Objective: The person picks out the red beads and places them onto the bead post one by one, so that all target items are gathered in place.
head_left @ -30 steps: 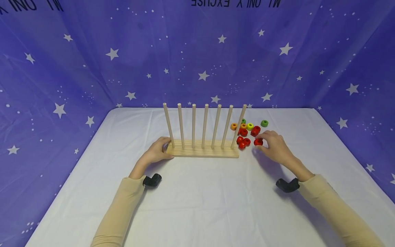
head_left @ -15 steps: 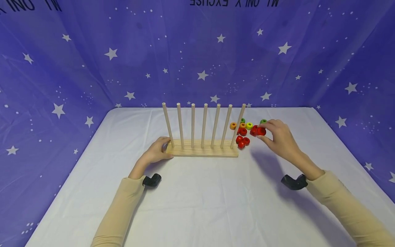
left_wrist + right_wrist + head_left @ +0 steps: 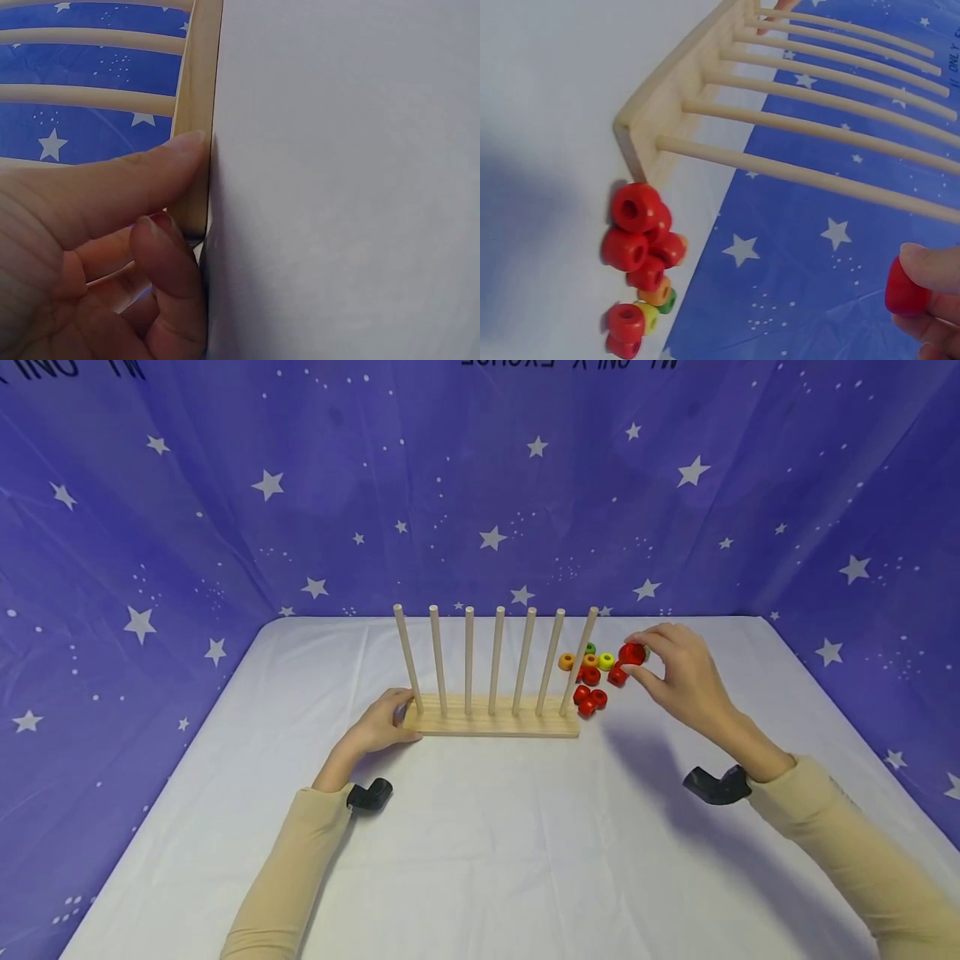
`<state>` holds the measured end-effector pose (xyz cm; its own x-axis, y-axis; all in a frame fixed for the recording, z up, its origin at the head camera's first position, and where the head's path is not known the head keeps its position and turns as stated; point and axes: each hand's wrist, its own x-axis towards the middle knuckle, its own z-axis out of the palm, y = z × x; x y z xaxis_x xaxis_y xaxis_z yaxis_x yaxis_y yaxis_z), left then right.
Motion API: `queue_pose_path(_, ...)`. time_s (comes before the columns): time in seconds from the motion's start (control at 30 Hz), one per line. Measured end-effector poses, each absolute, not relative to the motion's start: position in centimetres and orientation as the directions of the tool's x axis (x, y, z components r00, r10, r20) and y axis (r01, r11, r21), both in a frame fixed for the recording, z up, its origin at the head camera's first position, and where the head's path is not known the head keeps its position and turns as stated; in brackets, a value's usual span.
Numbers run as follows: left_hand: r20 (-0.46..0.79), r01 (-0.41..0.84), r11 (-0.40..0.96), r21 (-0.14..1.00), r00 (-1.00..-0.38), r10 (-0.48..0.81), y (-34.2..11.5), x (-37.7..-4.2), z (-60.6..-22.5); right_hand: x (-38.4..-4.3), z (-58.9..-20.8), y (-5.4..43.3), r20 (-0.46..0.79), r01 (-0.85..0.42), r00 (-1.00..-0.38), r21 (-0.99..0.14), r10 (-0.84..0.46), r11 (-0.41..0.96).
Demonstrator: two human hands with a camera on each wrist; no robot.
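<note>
A wooden peg stand (image 3: 487,725) lies flat on the table, with several bare pegs rising from its base. My left hand (image 3: 381,725) holds the base at its left end. In the left wrist view the thumb (image 3: 176,154) presses the base's front side, while the other fingers curl at the end. To the right of the stand, my right hand (image 3: 684,681) pinches a red bead (image 3: 632,654) between thumb and fingers, raised above the table. The right wrist view shows this red bead (image 3: 904,291) off to the side of the pegs.
Loose beads lie by the stand's right end: several red beads (image 3: 591,676), an orange bead (image 3: 567,662), a yellow bead (image 3: 607,662) and a green bead (image 3: 590,648). A white cloth (image 3: 480,852) covers the table. A purple star-printed curtain (image 3: 420,485) hangs behind.
My right hand has lifted the red bead from the table and carried it upward, past the other beads. My left hand and the peg stand stay in place.
</note>
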<state>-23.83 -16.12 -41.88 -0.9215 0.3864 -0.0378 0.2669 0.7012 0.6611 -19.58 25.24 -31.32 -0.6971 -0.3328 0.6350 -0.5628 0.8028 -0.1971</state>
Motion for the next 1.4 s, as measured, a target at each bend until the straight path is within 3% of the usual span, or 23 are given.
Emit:
queue_pose_path(0.63,-0.029,0.264,0.690,0.674,-0.924,0.382,-16.1,-23.8,-41.9,-20.1,-28.0,22.7,0.746,-0.617,-0.596,-0.187,-0.298,0.765)
queue_pose_path(1.2,0.047,0.329,0.628,0.705,-0.905,0.422,-16.5,-24.1,-42.5,-20.9,-27.3,20.8,0.740,-0.629,-0.607,-0.225,-0.290,0.744)
queue_pose_path(1.4,-0.021,0.267,0.671,0.692,-0.921,0.389,-16.1,-23.9,-42.0,-21.1,-27.3,20.4,0.720,-0.610,-0.639,-0.261,-0.270,0.748)
